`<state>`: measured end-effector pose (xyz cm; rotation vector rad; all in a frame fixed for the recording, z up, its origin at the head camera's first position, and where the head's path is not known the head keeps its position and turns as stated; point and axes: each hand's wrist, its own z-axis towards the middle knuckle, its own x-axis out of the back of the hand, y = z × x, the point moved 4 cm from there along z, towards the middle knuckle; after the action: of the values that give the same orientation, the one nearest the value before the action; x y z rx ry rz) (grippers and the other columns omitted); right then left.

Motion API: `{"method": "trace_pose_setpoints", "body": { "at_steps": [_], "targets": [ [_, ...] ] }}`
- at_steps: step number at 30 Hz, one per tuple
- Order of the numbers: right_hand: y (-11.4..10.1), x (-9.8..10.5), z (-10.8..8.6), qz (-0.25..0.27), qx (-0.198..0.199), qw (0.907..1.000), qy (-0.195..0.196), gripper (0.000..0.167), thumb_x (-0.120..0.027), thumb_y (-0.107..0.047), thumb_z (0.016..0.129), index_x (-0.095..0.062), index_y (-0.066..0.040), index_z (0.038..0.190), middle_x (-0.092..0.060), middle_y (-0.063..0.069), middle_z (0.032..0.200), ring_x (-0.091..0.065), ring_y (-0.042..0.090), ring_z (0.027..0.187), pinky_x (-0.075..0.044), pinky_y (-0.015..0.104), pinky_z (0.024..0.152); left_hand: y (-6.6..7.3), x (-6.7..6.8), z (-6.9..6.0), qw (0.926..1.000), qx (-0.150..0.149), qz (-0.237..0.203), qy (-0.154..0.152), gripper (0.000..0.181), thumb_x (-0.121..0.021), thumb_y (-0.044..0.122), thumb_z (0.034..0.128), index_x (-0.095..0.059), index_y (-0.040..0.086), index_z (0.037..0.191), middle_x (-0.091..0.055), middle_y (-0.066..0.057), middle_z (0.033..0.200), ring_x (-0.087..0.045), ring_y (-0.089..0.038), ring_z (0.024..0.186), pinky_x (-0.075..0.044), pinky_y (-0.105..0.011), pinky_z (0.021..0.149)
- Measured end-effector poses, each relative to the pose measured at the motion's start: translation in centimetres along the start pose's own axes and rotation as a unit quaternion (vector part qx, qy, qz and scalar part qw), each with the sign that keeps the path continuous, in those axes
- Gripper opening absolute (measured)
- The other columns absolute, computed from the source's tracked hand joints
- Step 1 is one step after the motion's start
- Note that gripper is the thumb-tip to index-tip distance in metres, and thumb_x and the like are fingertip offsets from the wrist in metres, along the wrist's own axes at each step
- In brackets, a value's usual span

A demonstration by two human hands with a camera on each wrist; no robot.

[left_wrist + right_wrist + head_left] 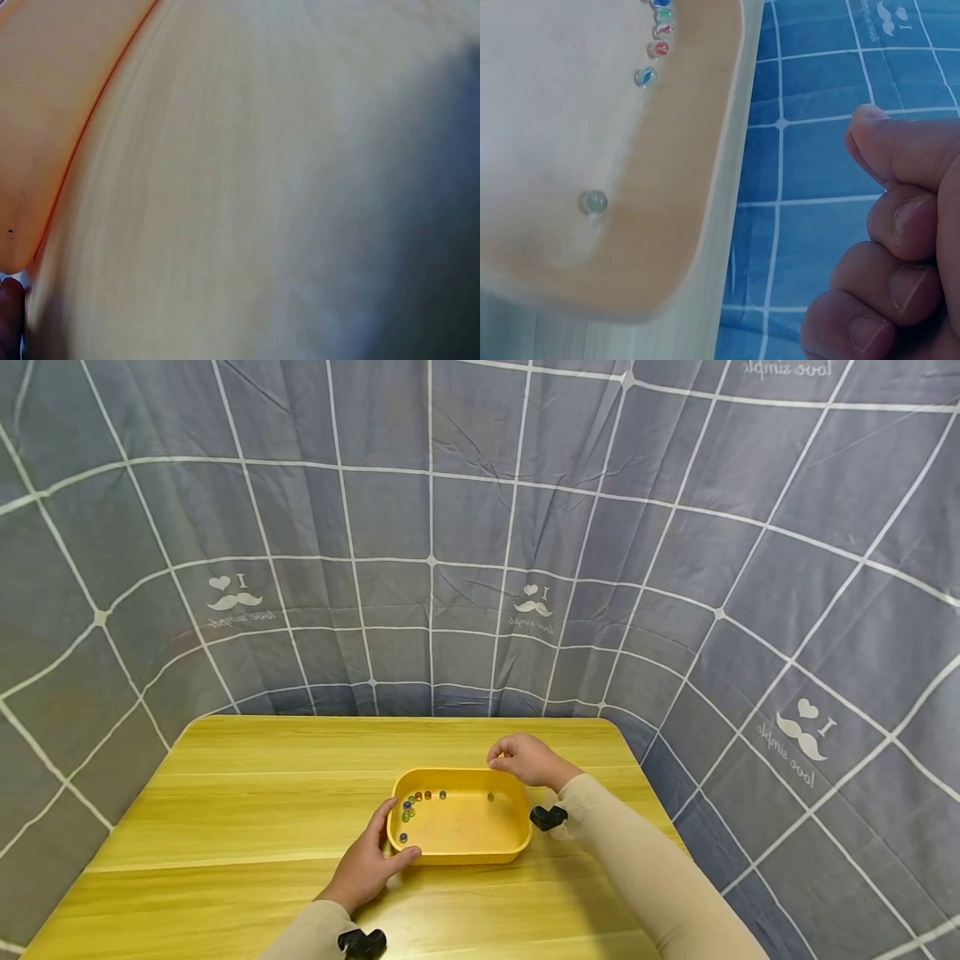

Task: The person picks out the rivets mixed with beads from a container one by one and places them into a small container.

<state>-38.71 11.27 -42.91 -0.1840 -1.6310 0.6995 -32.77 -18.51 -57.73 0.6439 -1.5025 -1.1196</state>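
Observation:
A yellow plastic basin (468, 855) stands on the table with several glass marbles (407, 806) in it, most gathered along its left end. One greenish marble (595, 201) lies apart from the others, near the far right corner. My left hand (366, 867) holds the basin's left end, thumb at the front rim and fingers along the side. Over the back right rim hovers my right hand (531, 762), its fingers curled. In the right wrist view no object shows in that hand's fingers (904, 221). The left wrist view catches mostly tabletop and the basin's outer wall (56, 112).
The wood-grain table (225, 810) reaches around the basin on all sides. A grey-blue curtain (390, 593) with white grid lines hangs behind and beside it. Each wrist wears a black camera mount (549, 817).

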Motion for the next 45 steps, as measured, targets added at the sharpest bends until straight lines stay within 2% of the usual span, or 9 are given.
{"method": "trace_pose_setpoints", "body": {
  "at_steps": [5, 10, 13, 16, 22, 30, 37, 45],
  "targets": [
    [0.6, 0.8, -0.8, 0.001, 0.000, 1.0000, 0.005, 0.017, -0.065, -0.022, 0.106, -0.078, -0.011, 0.108, -0.070, 0.013, 0.082, -0.044, 0.013, 0.065, -0.042, 0.031, 0.068, 0.0, 0.0, -0.1, 1.0000, -0.001, 0.000, 0.000, 0.099, -0.081, 0.051, 0.0908, -0.022, 0.030, 0.168, -0.035, -0.017, 0.170, -0.040, -0.036, 0.154, -0.036, -0.057, 0.122],
    [1.5, 1.5, -1.6, 0.003, -0.002, 0.9999, 0.010, 0.017, -0.065, -0.024, 0.106, -0.078, -0.013, 0.107, -0.061, 0.000, 0.074, -0.041, 0.013, 0.063, -0.042, 0.031, 0.067, 0.1, 0.0, -0.1, 1.0000, -0.003, 0.000, -0.001, 0.099, -0.080, 0.052, 0.0912, -0.022, 0.031, 0.168, -0.034, -0.016, 0.171, -0.040, -0.035, 0.154, -0.037, -0.057, 0.122],
    [1.8, 1.9, -2.1, 0.003, -0.006, 0.9999, 0.009, 0.017, -0.064, -0.025, 0.106, -0.078, -0.014, 0.108, -0.061, -0.003, 0.075, -0.042, 0.013, 0.063, -0.044, 0.033, 0.070, 0.1, 0.0, -0.1, 1.0000, -0.003, 0.000, -0.002, 0.099, -0.080, 0.053, 0.0912, -0.021, 0.031, 0.168, -0.034, -0.016, 0.171, -0.040, -0.034, 0.154, -0.037, -0.057, 0.122],
    [2.0, 2.4, -2.6, 0.002, -0.003, 0.9999, 0.011, 0.016, -0.065, -0.024, 0.106, -0.078, -0.014, 0.107, -0.060, -0.002, 0.074, -0.044, 0.013, 0.065, -0.045, 0.033, 0.072, 0.2, 0.0, -0.1, 1.0000, -0.004, 0.000, -0.002, 0.099, -0.080, 0.053, 0.0910, -0.021, 0.031, 0.168, -0.034, -0.016, 0.171, -0.040, -0.034, 0.154, -0.038, -0.057, 0.121],
    [3.1, 3.4, -3.0, -0.001, 0.004, 0.9999, 0.010, 0.016, -0.064, -0.024, 0.107, -0.077, -0.014, 0.107, -0.067, -0.001, 0.084, -0.049, 0.013, 0.070, -0.047, 0.033, 0.074, 0.2, -0.2, 0.3, 1.0000, 0.000, -0.001, 0.002, 0.100, -0.080, 0.053, 0.0906, -0.021, 0.031, 0.168, -0.034, -0.015, 0.171, -0.039, -0.034, 0.155, -0.037, -0.057, 0.122],
    [4.4, 4.8, -3.6, 0.002, -0.004, 0.9999, 0.014, 0.015, -0.064, -0.021, 0.106, -0.077, -0.014, 0.107, -0.060, 0.000, 0.074, -0.043, 0.013, 0.064, -0.045, 0.034, 0.071, 0.8, -0.5, 0.6, 0.9999, 0.005, 0.005, 0.007, 0.100, -0.080, 0.052, 0.0909, -0.021, 0.030, 0.168, -0.034, -0.016, 0.171, -0.040, -0.034, 0.154, -0.037, -0.056, 0.122],
    [5.3, 5.1, -3.8, -0.005, -0.019, 0.9995, 0.023, 0.015, -0.064, -0.019, 0.106, -0.077, -0.012, 0.105, -0.054, -0.003, 0.070, -0.042, 0.013, 0.060, -0.043, 0.032, 0.068, 0.4, 0.0, 1.2, 1.0000, 0.004, 0.004, 0.002, 0.100, -0.080, 0.051, 0.0911, -0.021, 0.029, 0.168, -0.034, -0.016, 0.171, -0.040, -0.035, 0.154, -0.037, -0.056, 0.122],
    [6.5, 5.6, -4.1, -0.010, -0.038, 0.9990, 0.020, 0.014, -0.066, -0.018, 0.104, -0.078, -0.011, 0.104, -0.071, 0.002, 0.089, -0.050, 0.014, 0.070, -0.046, 0.033, 0.074, 0.0, 0.6, 1.9, 1.0000, 0.003, 0.000, -0.005, 0.100, -0.081, 0.051, 0.0906, -0.021, 0.031, 0.168, -0.034, -0.014, 0.171, -0.039, -0.033, 0.155, -0.036, -0.056, 0.123]
  ]
}}
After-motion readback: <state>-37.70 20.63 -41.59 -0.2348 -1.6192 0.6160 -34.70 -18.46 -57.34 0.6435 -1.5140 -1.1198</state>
